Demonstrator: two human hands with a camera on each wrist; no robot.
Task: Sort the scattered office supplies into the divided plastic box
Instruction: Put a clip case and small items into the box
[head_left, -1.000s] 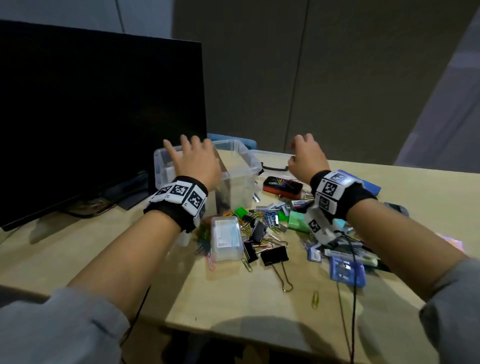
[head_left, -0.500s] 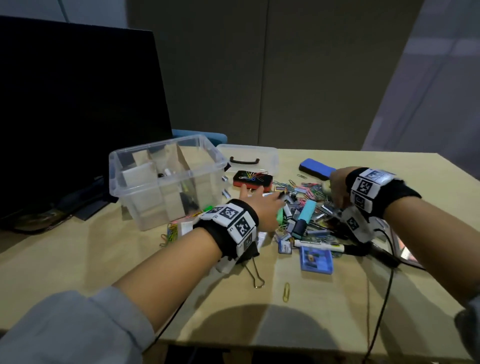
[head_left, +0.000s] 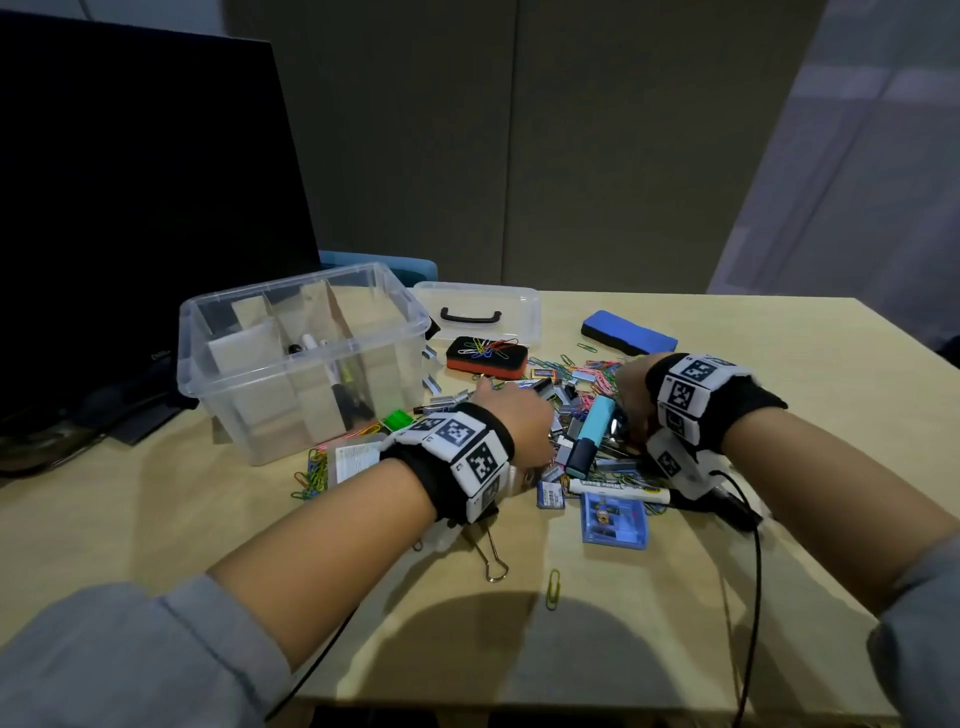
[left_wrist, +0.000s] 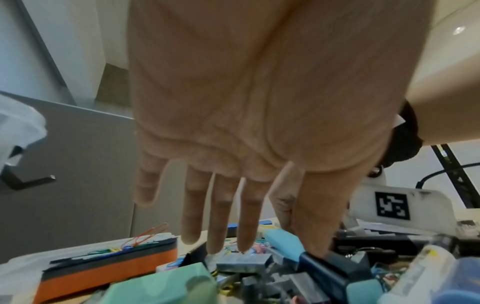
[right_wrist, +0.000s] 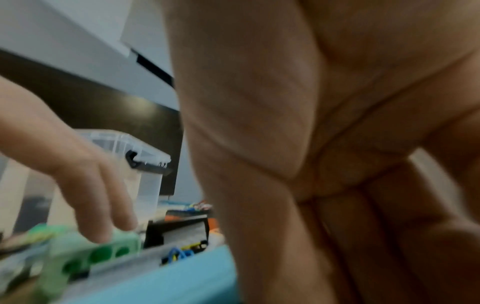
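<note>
The box (head_left: 306, 358) sits at ten o'clock on the worktop (head_left: 779, 597), lid off, a few markers in one middle compartment. The pile (head_left: 576, 415) of clips and staples lies at its four o'clock. My left hand (head_left: 514, 415) hovers over the pile, fingers straight, holding nothing. My right hand (head_left: 631, 400) is down at the pile's three o'clock edge by the highlighter (head_left: 589, 434); I cannot tell whether it grips anything. I judge this the picking step: next I must close on one item and carry it boxward.
</note>
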